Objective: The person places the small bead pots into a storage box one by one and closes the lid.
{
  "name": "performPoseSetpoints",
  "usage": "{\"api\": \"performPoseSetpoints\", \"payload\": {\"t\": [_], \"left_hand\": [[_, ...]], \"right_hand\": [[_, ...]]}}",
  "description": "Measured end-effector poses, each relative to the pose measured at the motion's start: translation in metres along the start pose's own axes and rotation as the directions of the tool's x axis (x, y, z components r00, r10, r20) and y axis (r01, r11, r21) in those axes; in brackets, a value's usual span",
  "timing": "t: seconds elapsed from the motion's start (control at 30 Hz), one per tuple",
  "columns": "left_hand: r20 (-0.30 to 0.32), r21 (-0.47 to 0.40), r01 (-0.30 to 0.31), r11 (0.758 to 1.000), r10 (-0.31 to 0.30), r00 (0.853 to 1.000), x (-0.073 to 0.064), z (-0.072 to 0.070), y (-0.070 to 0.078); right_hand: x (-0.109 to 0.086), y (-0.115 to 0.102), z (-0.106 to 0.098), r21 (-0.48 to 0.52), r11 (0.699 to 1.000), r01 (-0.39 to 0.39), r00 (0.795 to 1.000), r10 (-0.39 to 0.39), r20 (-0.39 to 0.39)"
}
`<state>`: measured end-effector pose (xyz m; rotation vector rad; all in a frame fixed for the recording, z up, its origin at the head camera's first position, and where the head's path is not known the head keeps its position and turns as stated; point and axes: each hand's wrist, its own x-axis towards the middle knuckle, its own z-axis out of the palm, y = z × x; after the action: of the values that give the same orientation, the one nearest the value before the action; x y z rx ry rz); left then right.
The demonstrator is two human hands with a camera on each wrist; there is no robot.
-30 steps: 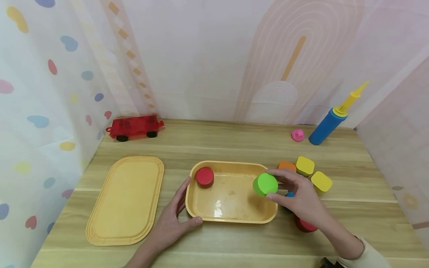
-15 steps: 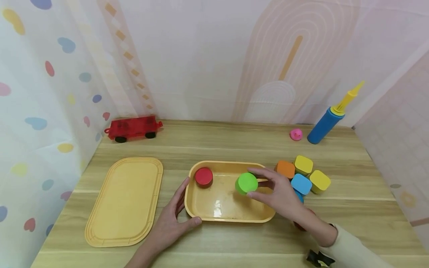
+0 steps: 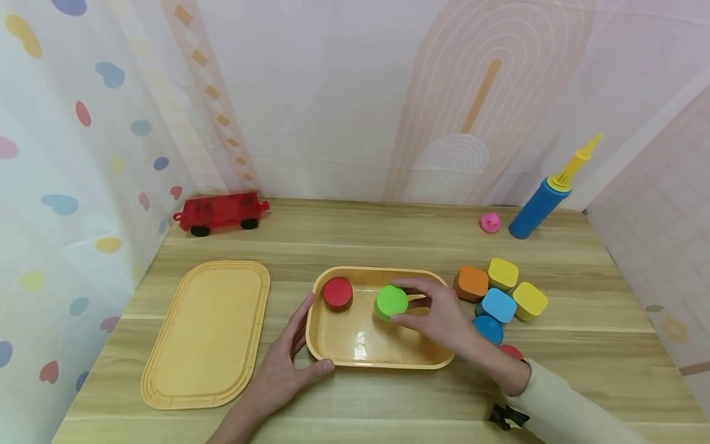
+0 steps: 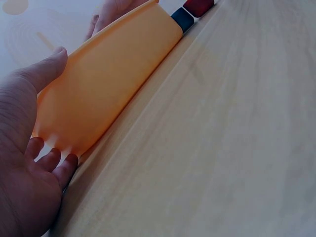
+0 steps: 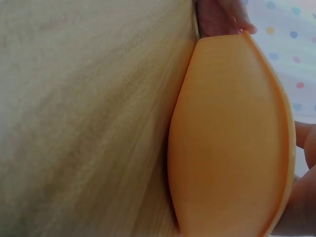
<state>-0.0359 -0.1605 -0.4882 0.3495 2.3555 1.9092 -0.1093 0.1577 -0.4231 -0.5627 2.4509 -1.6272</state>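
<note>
My right hand [image 3: 438,311] pinches a green round block [image 3: 391,302] between thumb and fingers, inside a deep yellow-orange plastic box [image 3: 383,365]. At the box's far left corner stands a red round block [image 3: 338,293]. My left hand [image 3: 283,373] holds the box's left end, thumb at the front rim and fingers along the left side. In the left wrist view, my left thumb lies at the rim of the box [image 4: 108,79] and curled fingertips [image 4: 66,168] press its lower wall. The right wrist view shows the outside wall of the box [image 5: 227,133]; the green block is hidden there.
Right of the box sit an orange block [image 3: 472,283], yellow blocks [image 3: 529,301], blue blocks [image 3: 499,305] and a partly covered red one [image 3: 511,351]. A matching flat lid [image 3: 208,333] lies left. Behind are a red toy wagon [image 3: 222,213], a pink toy [image 3: 490,222] and a blue pump [image 3: 538,208].
My right hand has carried the green block leftward from the box's right end to near its middle. The left hand stays on the box's left end.
</note>
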Motion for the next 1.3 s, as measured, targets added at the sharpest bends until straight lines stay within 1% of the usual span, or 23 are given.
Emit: {"api": "performPoseSetpoints", "payload": {"t": [0.23, 0.33, 0.57, 0.77, 0.87, 1.07, 1.17, 1.3], "left_hand": [[-0.005, 0.009, 0.001, 1.000, -0.001, 1.000, 0.000, 0.000, 0.000], [-0.004, 0.017, 0.001, 1.000, -0.001, 1.000, -0.001, 0.001, -0.001], [-0.005, 0.020, 0.016, 1.000, -0.016, 1.000, -0.001, 0.002, -0.002], [-0.003, 0.016, 0.011, 1.000, -0.011, 1.000, 0.000, 0.001, -0.001], [-0.002, 0.018, 0.009, 1.000, -0.009, 1.000, 0.000, 0.001, 0.000], [-0.001, 0.013, 0.010, 1.000, -0.010, 1.000, 0.000, 0.001, 0.000], [-0.004, 0.016, 0.010, 1.000, -0.010, 1.000, 0.000, 0.001, 0.000], [-0.003, 0.014, 0.007, 1.000, -0.007, 1.000, 0.000, 0.001, 0.000]], "right_hand": [[0.009, 0.004, 0.009, -0.049, 0.999, 0.002, 1.000, -0.002, 0.011], [0.011, 0.006, 0.014, -0.059, 0.998, 0.002, 1.000, 0.000, 0.030], [0.015, 0.009, 0.022, -0.131, 0.991, -0.015, 0.998, 0.023, 0.063], [0.020, 0.009, 0.024, -0.180, 0.983, -0.025, 0.996, 0.039, 0.074], [0.020, 0.008, 0.025, -0.205, 0.978, -0.028, 0.998, 0.039, 0.052], [0.022, 0.006, 0.026, -0.289, 0.957, 0.000, 0.999, -0.009, -0.033], [0.023, 0.006, 0.026, -0.285, 0.959, 0.007, 0.999, -0.021, -0.047], [0.025, 0.005, 0.028, -0.274, 0.962, -0.001, 0.998, -0.017, -0.063]]}}
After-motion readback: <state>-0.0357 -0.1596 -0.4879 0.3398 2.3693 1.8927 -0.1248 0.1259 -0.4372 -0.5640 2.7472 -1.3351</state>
